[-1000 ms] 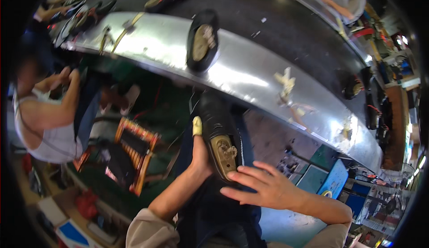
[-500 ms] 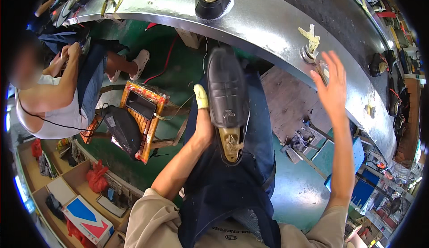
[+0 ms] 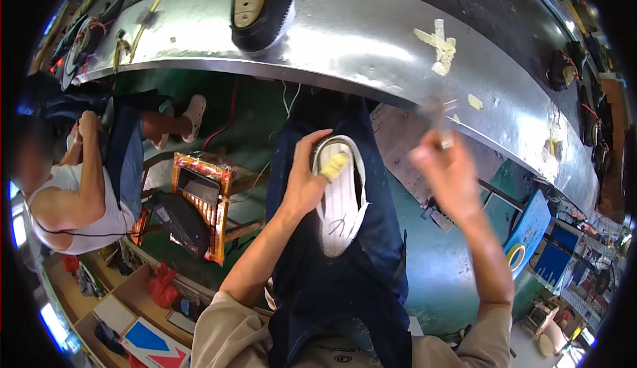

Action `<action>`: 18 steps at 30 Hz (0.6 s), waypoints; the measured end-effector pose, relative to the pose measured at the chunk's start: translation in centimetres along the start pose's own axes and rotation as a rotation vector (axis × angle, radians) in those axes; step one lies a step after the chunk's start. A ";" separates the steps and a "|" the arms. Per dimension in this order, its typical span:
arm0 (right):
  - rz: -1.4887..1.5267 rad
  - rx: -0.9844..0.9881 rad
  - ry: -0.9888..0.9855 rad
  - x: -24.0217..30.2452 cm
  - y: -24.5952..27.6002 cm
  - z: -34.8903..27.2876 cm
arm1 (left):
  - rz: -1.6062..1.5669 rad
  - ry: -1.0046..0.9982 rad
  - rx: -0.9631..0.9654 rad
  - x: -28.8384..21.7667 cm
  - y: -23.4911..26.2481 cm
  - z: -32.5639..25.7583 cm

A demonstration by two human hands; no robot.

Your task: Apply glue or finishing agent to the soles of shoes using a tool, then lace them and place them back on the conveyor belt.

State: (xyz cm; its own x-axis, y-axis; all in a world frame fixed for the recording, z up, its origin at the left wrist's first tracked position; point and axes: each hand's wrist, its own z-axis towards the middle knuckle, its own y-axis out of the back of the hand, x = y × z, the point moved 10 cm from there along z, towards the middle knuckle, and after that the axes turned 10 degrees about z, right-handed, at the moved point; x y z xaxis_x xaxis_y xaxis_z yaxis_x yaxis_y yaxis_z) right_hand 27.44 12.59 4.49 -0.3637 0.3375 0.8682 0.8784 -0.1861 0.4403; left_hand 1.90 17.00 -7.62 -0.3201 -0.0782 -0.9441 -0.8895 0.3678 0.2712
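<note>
Left hand [image 3: 306,185] wrapped round a white-soled shoe [image 3: 340,199] lying sole-up on the dark blue lap, yellow-taped thumb [image 3: 334,166] pressed to the sole. Right hand [image 3: 446,169] raised and blurred, pinching a small brush [image 3: 434,113] just beside the curved shiny metal counter [image 3: 371,43]. Black shoe [image 3: 261,6] resting sole-up on that counter.

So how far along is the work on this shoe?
Done: another shoe lies on the metal bench. In hand: left hand holds a shoe sole-up on the lap; right hand, blurred, holds a small tool near the bench edge. Left: the white sole shows no visible coating.
</note>
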 end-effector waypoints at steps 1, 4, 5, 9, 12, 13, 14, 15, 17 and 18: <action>-0.014 0.078 0.053 -0.5 -2.7 -1.0 | -0.015 -0.037 0.010 -1.0 0.3 -0.2; 0.080 0.125 0.123 -1.2 -6.5 -2.9 | -0.004 -0.113 0.036 -3.3 1.2 -0.8; 0.233 0.247 -0.023 -2.1 -7.7 -3.8 | 0.004 -0.110 0.031 -4.1 1.4 -1.0; 0.567 0.657 -0.423 -1.9 -10.5 -9.0 | -0.036 -0.142 0.067 -5.6 2.0 -1.9; 0.688 0.727 -0.441 -1.3 -11.0 -9.1 | -0.023 -0.197 0.076 -6.7 2.0 -2.8; 0.751 0.788 -0.490 -0.9 -11.4 -9.4 | -0.021 -0.197 0.077 -6.7 2.0 -2.8; 0.753 0.788 -0.488 -0.9 -11.5 -9.5 | -0.011 -0.213 0.076 -7.0 2.0 -2.7; 0.512 0.743 -0.373 -1.1 -11.0 -9.0 | 0.000 -0.230 0.075 -7.2 1.9 -2.7; 0.041 0.623 -0.141 -0.9 -9.9 -8.1 | 0.009 -0.275 0.066 -7.5 1.9 -2.7; 0.004 0.516 0.052 -0.4 -9.9 -7.6 | 0.003 -0.272 0.041 -7.2 2.2 -2.7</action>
State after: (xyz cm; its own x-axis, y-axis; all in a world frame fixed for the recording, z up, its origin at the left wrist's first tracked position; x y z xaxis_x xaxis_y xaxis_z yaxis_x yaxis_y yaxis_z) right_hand 16.50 7.28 1.53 -0.3638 0.2890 0.8855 0.9135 0.2969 0.2783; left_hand 1.40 15.82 0.29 -0.2185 0.1728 -0.9604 -0.8730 0.4052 0.2715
